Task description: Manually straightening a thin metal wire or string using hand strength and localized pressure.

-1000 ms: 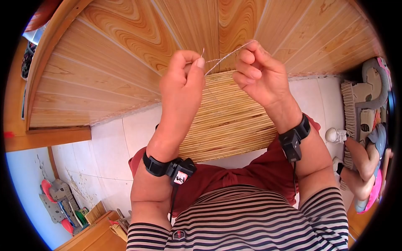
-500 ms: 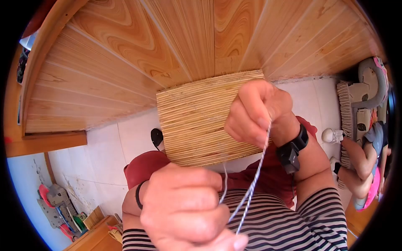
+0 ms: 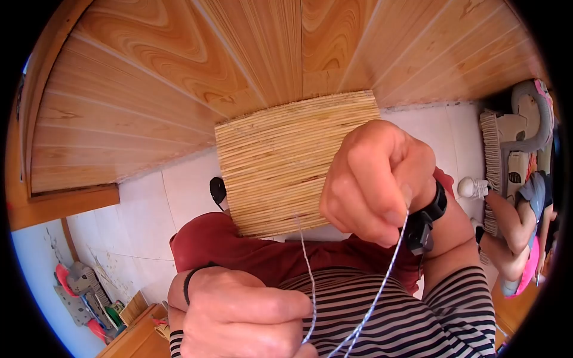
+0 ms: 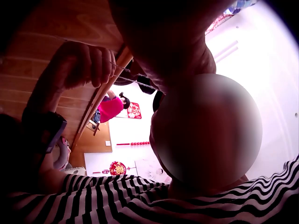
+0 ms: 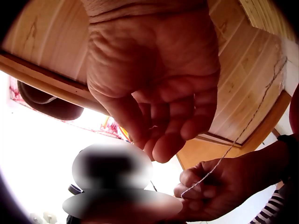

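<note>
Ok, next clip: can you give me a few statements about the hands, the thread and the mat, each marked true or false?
1. The right hand has the twisted thread in its grip. True.
2. The left hand lies flat and open on the reed mat. False: its fingers are curled round the thread, low by the striped shirt and apart from the mat.
3. The thread runs from one hand to the other. True.
4. The right hand holds scissors. False: nothing but the thread shows in it.
</note>
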A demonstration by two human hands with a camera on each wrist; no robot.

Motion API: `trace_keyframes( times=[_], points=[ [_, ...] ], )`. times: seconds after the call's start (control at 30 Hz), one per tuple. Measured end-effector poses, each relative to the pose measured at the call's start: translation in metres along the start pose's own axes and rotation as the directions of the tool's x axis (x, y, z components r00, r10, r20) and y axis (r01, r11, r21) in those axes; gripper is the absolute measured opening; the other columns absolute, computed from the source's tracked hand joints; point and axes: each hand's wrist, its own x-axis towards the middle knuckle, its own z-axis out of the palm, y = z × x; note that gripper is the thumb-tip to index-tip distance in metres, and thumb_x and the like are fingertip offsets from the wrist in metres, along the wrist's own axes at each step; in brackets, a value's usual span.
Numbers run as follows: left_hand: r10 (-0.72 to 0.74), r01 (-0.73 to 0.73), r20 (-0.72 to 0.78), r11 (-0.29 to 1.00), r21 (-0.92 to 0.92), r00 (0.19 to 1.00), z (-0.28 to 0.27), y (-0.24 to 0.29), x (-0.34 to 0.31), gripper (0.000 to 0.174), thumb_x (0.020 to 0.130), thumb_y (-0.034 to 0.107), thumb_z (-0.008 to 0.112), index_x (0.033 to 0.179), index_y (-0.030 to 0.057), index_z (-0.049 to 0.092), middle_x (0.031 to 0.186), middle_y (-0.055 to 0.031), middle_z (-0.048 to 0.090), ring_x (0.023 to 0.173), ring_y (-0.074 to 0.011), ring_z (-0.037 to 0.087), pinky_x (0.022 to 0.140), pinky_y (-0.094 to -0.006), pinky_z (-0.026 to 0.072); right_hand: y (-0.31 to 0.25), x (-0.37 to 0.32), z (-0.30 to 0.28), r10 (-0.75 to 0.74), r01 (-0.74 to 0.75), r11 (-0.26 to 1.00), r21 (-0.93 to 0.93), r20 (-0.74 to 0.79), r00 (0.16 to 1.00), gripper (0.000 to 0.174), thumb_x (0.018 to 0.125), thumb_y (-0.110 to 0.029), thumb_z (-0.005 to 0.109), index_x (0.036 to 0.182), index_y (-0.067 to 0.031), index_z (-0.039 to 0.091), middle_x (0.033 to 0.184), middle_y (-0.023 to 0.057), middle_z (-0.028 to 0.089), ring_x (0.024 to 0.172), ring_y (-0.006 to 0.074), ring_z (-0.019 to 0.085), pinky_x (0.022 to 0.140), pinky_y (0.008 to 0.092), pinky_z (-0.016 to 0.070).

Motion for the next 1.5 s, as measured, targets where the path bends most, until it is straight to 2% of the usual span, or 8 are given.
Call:
trace_keyframes(
  times=[0.13,0.2,0.23,0.4,0.63,0.73,1.17,1.5],
  points=[
    [0.243,-0.243,-0.011,0.970,-0.030,0.970,-0.008,-0.020,0.001,0.014,0.088,0.013,0.059,0.101,0.0112,0.054,0.063,-0.0051,0.051,0.043,-0.0140,0.044,0.047,-0.0327,0.0509,-0.001,0.001,-0.001,-0.004,0.004,1.000,0.024,0.011,1.000,0.010,0.089,-0.010,0.058,0.085,-0.0012,0.061,0.077,0.0131,0.065,0.058,0.0198,0.057,0.052,0.0312,0.0381],
    [-0.042,0.025,0.214,0.996,0.086,0.976,-0.035,-0.009,-0.001,0.013,0.087,0.016,0.057,0.093,0.0082,0.048,0.059,-0.0023,0.049,0.040,-0.0128,0.042,0.043,-0.0296,0.0487,-0.002,0.001,0.000,-0.001,0.002,0.999,0.034,-0.028,1.000,0.008,0.088,-0.009,0.057,0.085,-0.0015,0.059,0.075,0.0127,0.064,0.058,0.0196,0.056,0.052,0.0312,0.0376],
    [-0.045,0.045,-0.020,0.999,0.017,0.999,-0.021,-0.021,-0.010,0.019,0.092,0.027,0.056,0.095,0.0108,0.046,0.058,-0.0007,0.050,0.041,-0.0127,0.043,0.042,-0.0283,0.0482,-0.003,0.001,-0.001,0.000,0.001,0.999,0.032,-0.025,1.000,0.008,0.088,-0.009,0.057,0.085,-0.0015,0.059,0.075,0.0127,0.064,0.058,0.0196,0.056,0.052,0.0312,0.0376],
    [-0.311,0.311,-0.067,0.950,-0.011,0.948,-0.037,-0.046,-0.017,0.055,0.091,0.057,0.047,0.112,0.0062,0.048,0.049,0.0018,0.032,0.041,-0.0117,0.031,0.045,-0.0299,0.0363,0.000,0.003,-0.009,-0.102,0.102,0.992,-0.069,-0.002,0.995,0.019,0.091,-0.018,0.056,0.086,0.0000,0.053,0.069,0.0123,0.057,0.053,0.0172,0.055,0.048,0.0287,0.0439],
    [-0.507,0.507,-0.072,0.862,-0.015,0.859,-0.038,-0.055,-0.024,0.047,0.095,0.042,0.050,0.091,-0.0016,0.066,0.065,-0.0039,0.054,0.054,-0.0097,0.046,0.051,-0.0246,0.0357,-0.003,-0.001,-0.015,-0.095,0.078,0.978,-0.194,-0.084,0.992,0.018,0.094,-0.020,0.054,0.087,-0.0029,0.052,0.069,0.0086,0.056,0.052,0.0146,0.052,0.050,0.0265,0.0402],
    [-0.532,0.540,-0.146,0.841,0.018,0.834,-0.036,-0.065,-0.023,0.056,0.096,0.049,0.044,0.085,-0.0050,0.056,0.052,0.0003,0.033,0.047,-0.0109,0.036,0.047,-0.0263,0.0355,-0.009,-0.003,-0.017,-0.119,0.100,0.975,-0.196,-0.086,0.989,0.017,0.095,-0.020,0.052,0.088,-0.0049,0.051,0.070,0.0066,0.055,0.053,0.0129,0.050,0.051,0.0260,0.0375],
    [-0.660,0.647,-0.291,0.747,-0.154,0.693,-0.064,-0.086,-0.039,0.045,0.101,0.035,0.036,0.085,-0.0027,0.055,0.052,0.0014,0.033,0.046,-0.0084,0.031,0.046,-0.0256,0.0370,-0.028,-0.018,-0.024,-0.208,0.140,0.938,-0.317,-0.195,0.959,0.013,0.096,-0.021,0.050,0.090,-0.0091,0.051,0.073,0.0012,0.053,0.057,0.0100,0.047,0.054,0.0260,0.0357],
    [-0.642,0.612,-0.108,0.760,-0.216,0.759,-0.078,-0.082,-0.044,0.038,0.095,0.034,0.053,0.086,-0.0017,0.060,0.069,-0.0028,0.043,0.060,-0.0117,0.044,0.059,-0.0278,0.0420,-0.037,-0.027,-0.022,-0.286,0.144,0.905,-0.401,-0.323,0.902,0.012,0.095,-0.020,0.050,0.090,-0.0096,0.052,0.074,0.0003,0.054,0.060,0.0101,0.047,0.058,0.0274,0.0345]
  ],
)
